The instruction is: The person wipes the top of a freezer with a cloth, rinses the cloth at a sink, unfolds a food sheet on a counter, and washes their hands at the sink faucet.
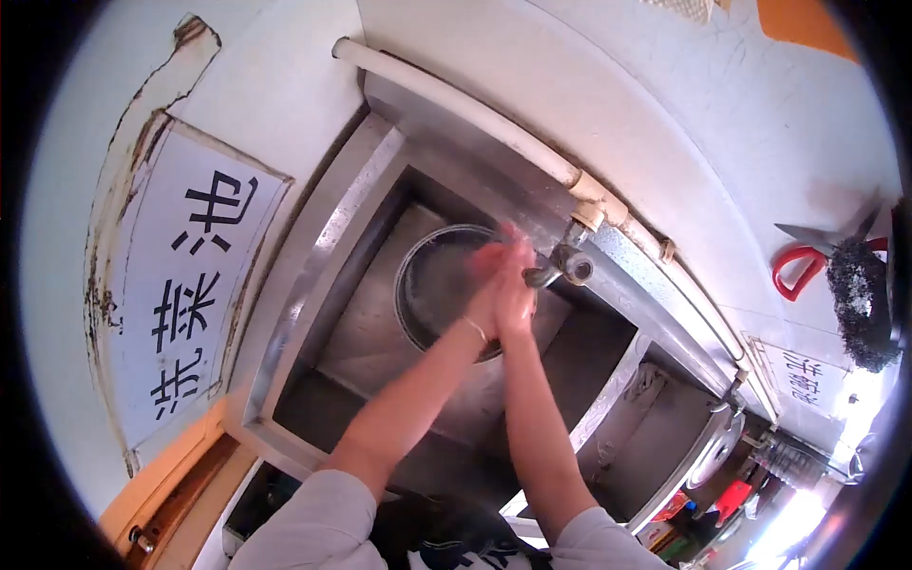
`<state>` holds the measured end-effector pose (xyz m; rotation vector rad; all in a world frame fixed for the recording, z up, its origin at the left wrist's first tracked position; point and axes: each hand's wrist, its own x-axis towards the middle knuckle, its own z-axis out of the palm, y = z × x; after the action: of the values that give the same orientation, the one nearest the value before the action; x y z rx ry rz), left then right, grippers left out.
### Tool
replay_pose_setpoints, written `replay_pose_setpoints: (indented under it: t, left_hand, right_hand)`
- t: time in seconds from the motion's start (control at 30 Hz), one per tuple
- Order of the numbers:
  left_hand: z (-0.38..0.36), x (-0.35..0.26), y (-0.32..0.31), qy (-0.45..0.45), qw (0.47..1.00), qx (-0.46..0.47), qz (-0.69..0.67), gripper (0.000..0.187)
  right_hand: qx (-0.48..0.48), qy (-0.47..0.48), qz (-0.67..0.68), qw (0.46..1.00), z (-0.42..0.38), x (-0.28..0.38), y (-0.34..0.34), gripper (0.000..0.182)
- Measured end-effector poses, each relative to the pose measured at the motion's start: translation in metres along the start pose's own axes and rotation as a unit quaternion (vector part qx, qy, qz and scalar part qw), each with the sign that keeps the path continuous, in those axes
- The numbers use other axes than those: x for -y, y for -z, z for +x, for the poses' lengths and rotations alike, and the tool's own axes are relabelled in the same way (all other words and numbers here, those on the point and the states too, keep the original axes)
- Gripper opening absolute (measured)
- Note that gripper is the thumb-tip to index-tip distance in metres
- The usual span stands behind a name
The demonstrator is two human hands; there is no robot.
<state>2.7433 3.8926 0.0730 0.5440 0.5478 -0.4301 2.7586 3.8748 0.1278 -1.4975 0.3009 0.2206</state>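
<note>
1. Rubbing palm against palm, the left hand (489, 275) and right hand (518, 275) press flat together, holding nothing, just below the tap (560, 266)
2. Directly under the tap sits a round metal basin (427, 285) inside the sink (332, 275)
3. Judged mid-wash; rinsing next likely calls for water running from the tap

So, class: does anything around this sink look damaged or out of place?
Yes. The wall sign left of the sink has a rusty, peeling edge. Red-handled scissors hang on the wall at right beside a dark scrubber.
</note>
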Motion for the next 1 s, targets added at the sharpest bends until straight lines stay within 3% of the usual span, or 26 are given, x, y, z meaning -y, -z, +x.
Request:
replay_pose_setpoints:
  t: [0.03, 0.1, 0.13, 0.17, 0.2, 0.23, 0.27, 0.3, 0.37, 0.5, 0.53, 0.57, 0.7, 0.77, 0.8, 0.87, 1.0]
  left_hand:
    - [0.009, -0.002, 0.006, 0.000, 1.000, 0.002, -0.002, 0.039]
    - [0.024, -0.019, 0.016, -0.154, 0.953, -0.057, 0.255, 0.036]
    - [0.012, -0.020, 0.011, -0.121, 0.975, -0.053, 0.178, 0.041]
    - [0.005, -0.021, 0.010, -0.122, 0.975, -0.051, 0.180, 0.041]
    - [-0.002, -0.022, 0.011, -0.090, 0.996, -0.010, 0.021, 0.042]
    - [-0.009, -0.026, 0.009, -0.055, 0.988, 0.031, -0.140, 0.043]
    - [-0.021, -0.035, -0.001, -0.133, 0.986, 0.085, -0.052, 0.043]
    - [-0.021, -0.032, 0.001, -0.131, 0.986, 0.087, -0.053, 0.043]
    - [-0.016, -0.025, 0.010, -0.057, 0.972, 0.059, -0.219, 0.038]
    - [-0.008, -0.023, 0.015, -0.061, 0.962, 0.140, -0.225, 0.035]
    - [-0.011, -0.026, 0.014, -0.045, 0.965, 0.129, -0.223, 0.033]
    - [-0.012, -0.028, 0.013, -0.030, 0.968, 0.117, -0.222, 0.032]
    - [-0.013, -0.025, 0.016, -0.026, 0.963, 0.125, -0.235, 0.031]
    - [-0.009, -0.019, 0.017, -0.063, 0.966, 0.147, -0.202, 0.030]
    - [-0.008, -0.018, 0.015, -0.061, 0.966, 0.149, -0.201, 0.030]
    - [-0.008, -0.019, 0.011, -0.057, 0.965, 0.155, -0.204, 0.029]
    - [-0.012, -0.025, 0.010, -0.046, 0.966, 0.140, -0.211, 0.029]
  right_hand:
    - [-0.032, -0.013, 0.060, 0.998, 0.002, -0.037, 0.003, 0.037]
    - [-0.021, 0.088, -0.049, 0.995, -0.016, -0.032, 0.006, 0.037]
    - [-0.020, 0.122, -0.085, 0.989, -0.022, -0.030, 0.009, 0.037]
    - [-0.030, 0.022, -0.012, 0.999, -0.021, -0.033, 0.014, 0.035]
    - [-0.041, -0.078, 0.062, 0.994, -0.020, -0.035, 0.019, 0.033]
    - [-0.043, -0.076, 0.064, 0.994, -0.015, -0.034, 0.025, 0.033]
    - [-0.037, -0.033, -0.054, 0.997, -0.007, -0.030, 0.033, 0.031]
    - [-0.025, -0.016, -0.101, 0.994, -0.004, -0.027, 0.038, 0.031]
    - [-0.005, 0.020, -0.194, 0.981, 0.002, -0.014, 0.043, 0.030]
    - [0.023, -0.046, -0.239, 0.970, -0.028, 0.021, 0.050, 0.031]
    - [0.036, -0.147, 0.130, 0.980, -0.039, 0.021, 0.064, 0.034]
    - [0.044, -0.228, 0.479, 0.846, -0.046, 0.024, 0.075, 0.036]
    - [0.083, -0.190, 0.528, 0.824, -0.080, 0.095, 0.084, 0.045]
    - [0.079, -0.151, 0.427, 0.888, -0.085, 0.141, 0.070, 0.052]
    - [0.078, -0.147, 0.427, 0.889, -0.083, 0.152, 0.067, 0.052]
    - [0.124, -0.146, 0.427, 0.884, -0.080, 0.166, 0.063, 0.062]
    - [0.135, -0.110, 0.400, 0.900, -0.078, 0.165, 0.070, 0.060]
